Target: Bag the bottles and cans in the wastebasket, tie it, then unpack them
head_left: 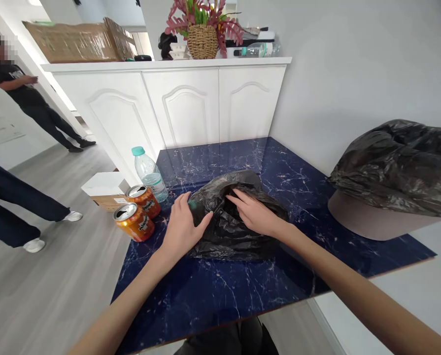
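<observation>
A black plastic bag (pixel 238 239) lies crumpled on the blue marbled table (pixel 223 296), with a dark opening at its top. My left hand (pixel 183 224) rests against the bag's left side, its thumb and fingers spread apart. A teal patch shows dimly through the plastic beside those fingers. At the opening is my right hand (pixel 255 214), its fingers stretched out and pointing into the folds; the fingertips are partly hidden. What lies inside the bag I cannot make out.
Left of the bag stand two orange soda cans (pixel 135 223) and a clear water bottle (pixel 150 175). A grey bin (pixel 375 217) lined with black plastic is at the right. Behind is a white cabinet (pixel 190 103). A white box (pixel 107 187) and two people stand left.
</observation>
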`<state>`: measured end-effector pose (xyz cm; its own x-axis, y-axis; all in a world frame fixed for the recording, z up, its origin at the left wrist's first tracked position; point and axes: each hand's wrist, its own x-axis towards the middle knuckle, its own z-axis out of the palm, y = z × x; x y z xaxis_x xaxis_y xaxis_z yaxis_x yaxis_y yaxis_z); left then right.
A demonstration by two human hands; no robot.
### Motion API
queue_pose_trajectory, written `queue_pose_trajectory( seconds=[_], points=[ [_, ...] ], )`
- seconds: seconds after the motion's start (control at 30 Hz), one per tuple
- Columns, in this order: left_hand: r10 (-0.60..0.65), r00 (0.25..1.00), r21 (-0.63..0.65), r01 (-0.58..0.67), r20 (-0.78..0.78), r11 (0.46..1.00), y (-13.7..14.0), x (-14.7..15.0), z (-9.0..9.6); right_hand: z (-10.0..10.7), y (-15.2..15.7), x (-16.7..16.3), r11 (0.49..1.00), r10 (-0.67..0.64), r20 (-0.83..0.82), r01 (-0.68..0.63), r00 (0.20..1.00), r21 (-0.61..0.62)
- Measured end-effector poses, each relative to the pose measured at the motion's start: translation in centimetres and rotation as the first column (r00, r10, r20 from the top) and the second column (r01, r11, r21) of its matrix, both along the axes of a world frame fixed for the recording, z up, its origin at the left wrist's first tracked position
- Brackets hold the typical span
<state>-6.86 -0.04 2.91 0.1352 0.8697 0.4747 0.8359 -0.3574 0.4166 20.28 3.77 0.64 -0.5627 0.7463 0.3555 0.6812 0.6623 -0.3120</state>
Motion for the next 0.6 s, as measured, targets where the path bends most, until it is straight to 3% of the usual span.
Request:
queue_pose_trajectory(
  seconds=[0.13,0.3,0.43,0.6],
  points=[
    [-0.005,0.999,-0.134,0.01,0.036,0.991,2.8,-0.4,-2.5,1.4,1.2,-1.3,0.993,-0.088,0.011,0.087,0.996,0.077],
    [-0.013,0.991,-0.182,0.038,0.135,0.983,3.3,-1.7,-2.6,2.6,1.7,-1.8,0.969,-0.117,-0.105,0.137,0.988,0.208],
    [-0.032,0.978,-0.229,0.08,0.206,0.97,3.5,-2.3,-2.1,2.9,1.9,-2.7,0.973,-0.024,-0.138,0.055,0.99,0.225],
    [0.002,0.957,-0.266,0.079,0.291,0.961,3.8,-2.6,-2.2,3.8,2.5,-4.8,0.966,0.167,-0.054,-0.153,0.984,0.209]
  ],
)
